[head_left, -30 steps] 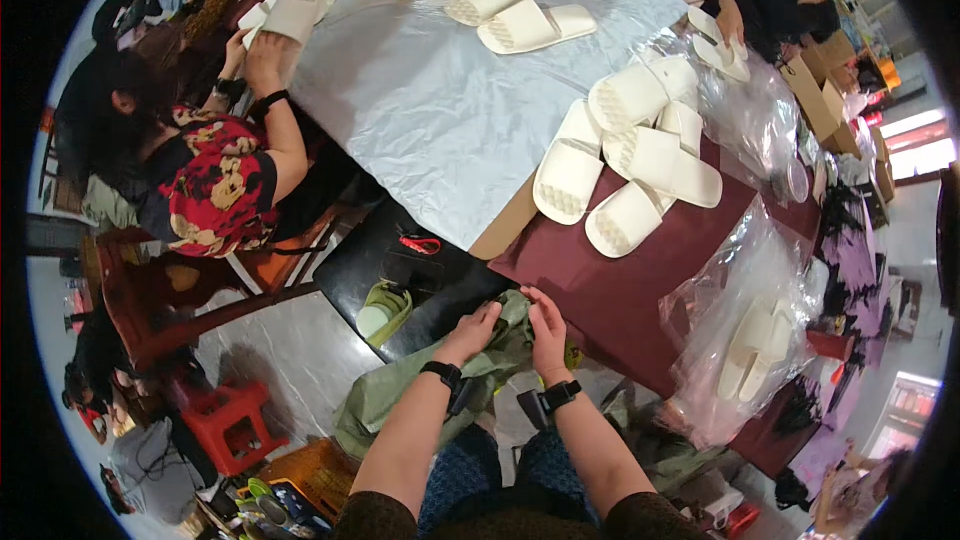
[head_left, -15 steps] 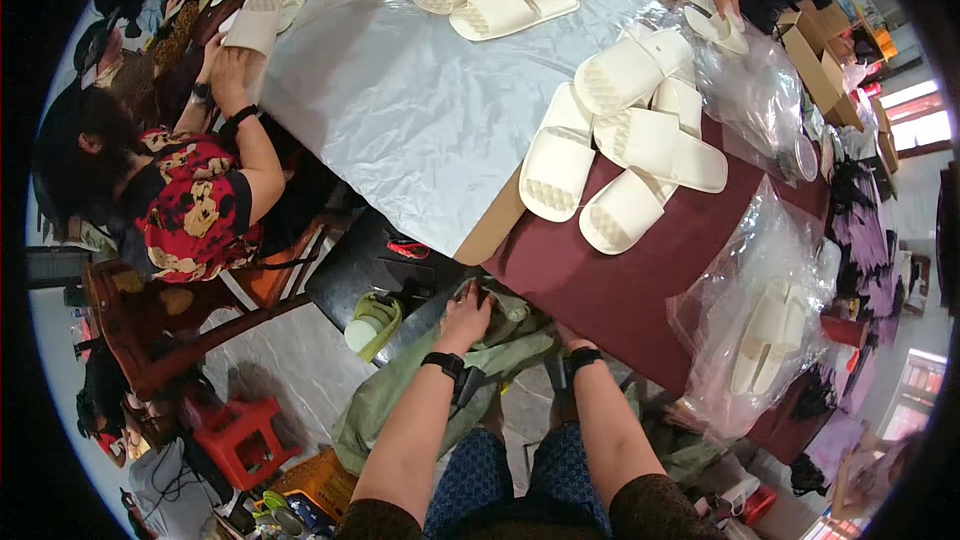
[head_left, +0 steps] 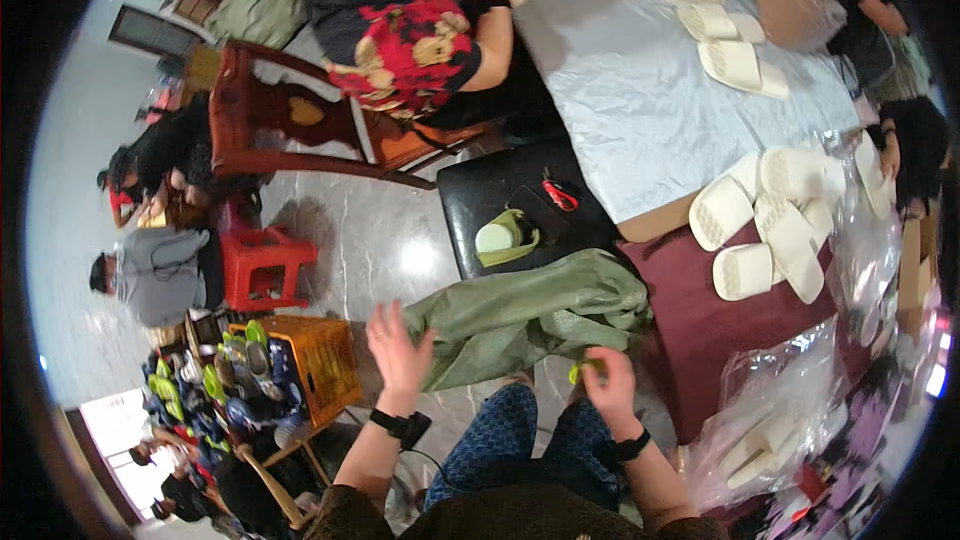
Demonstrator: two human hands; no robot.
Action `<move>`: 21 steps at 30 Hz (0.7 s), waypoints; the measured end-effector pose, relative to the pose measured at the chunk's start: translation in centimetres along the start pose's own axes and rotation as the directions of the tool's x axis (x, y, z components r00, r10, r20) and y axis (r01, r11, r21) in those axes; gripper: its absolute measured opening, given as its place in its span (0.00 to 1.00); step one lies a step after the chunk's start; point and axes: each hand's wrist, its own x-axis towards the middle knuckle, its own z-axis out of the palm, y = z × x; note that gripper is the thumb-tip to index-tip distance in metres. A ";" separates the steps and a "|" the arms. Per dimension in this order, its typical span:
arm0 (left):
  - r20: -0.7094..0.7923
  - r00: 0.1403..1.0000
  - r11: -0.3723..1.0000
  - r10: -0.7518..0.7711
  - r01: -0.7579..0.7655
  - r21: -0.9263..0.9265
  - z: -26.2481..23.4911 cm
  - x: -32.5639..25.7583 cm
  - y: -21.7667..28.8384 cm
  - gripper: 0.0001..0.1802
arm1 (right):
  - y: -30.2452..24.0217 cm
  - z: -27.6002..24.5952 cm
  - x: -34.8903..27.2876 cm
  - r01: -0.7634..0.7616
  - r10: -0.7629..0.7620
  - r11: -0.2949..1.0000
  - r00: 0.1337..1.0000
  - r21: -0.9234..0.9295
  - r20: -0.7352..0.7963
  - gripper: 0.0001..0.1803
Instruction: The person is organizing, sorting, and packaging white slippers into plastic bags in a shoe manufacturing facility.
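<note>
The tabletop (head_left: 640, 100) has swung up and away since a moment ago, so the work's now down at the green bag (head_left: 530, 315) by the knees. Left hand (head_left: 400, 350) has let go, fingers spread, just left of the bag. Right hand (head_left: 608, 385) pinches something small and green (can't tell what) at the bag's lower edge.
</note>
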 end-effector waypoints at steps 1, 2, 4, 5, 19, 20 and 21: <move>-0.033 0.988 0.989 -0.149 0.148 -0.008 0.2 -1.0 -2.9 0.42 | -1.5 1.1 0.8 0.014 -0.023 0.999 0.972 0.038 0.235 0.16; 0.013 0.973 0.971 -0.232 0.233 -0.046 1.1 -2.0 -5.7 0.40 | -2.8 2.6 1.8 0.136 -0.144 0.990 0.929 0.049 0.342 0.17; 0.271 0.864 0.773 -0.424 0.501 -0.390 4.8 -3.5 -11.0 0.36 | -4.6 6.9 3.5 0.378 -0.385 0.918 0.773 0.121 0.504 0.20; 0.562 0.716 0.405 -0.414 0.698 -0.591 6.3 -3.8 -12.6 0.33 | -5.4 9.2 4.2 0.489 -0.495 0.855 0.669 0.172 0.554 0.22; 0.671 0.525 0.053 -0.524 0.806 -0.589 12.5 -2.1 -13.1 0.41 | -0.5 14.9 -0.3 0.330 0.236 0.819 0.552 -0.469 0.800 0.60; 0.700 0.509 0.019 -0.500 0.815 -0.579 13.9 -2.6 -15.4 0.47 | -3.4 14.9 -0.7 0.379 0.092 0.838 0.611 -0.393 0.786 0.54; 0.700 0.508 0.013 -0.502 0.814 -0.581 15.0 -2.6 -16.4 0.47 | -6.4 14.6 -0.5 0.424 -0.043 0.843 0.667 -0.331 0.744 0.48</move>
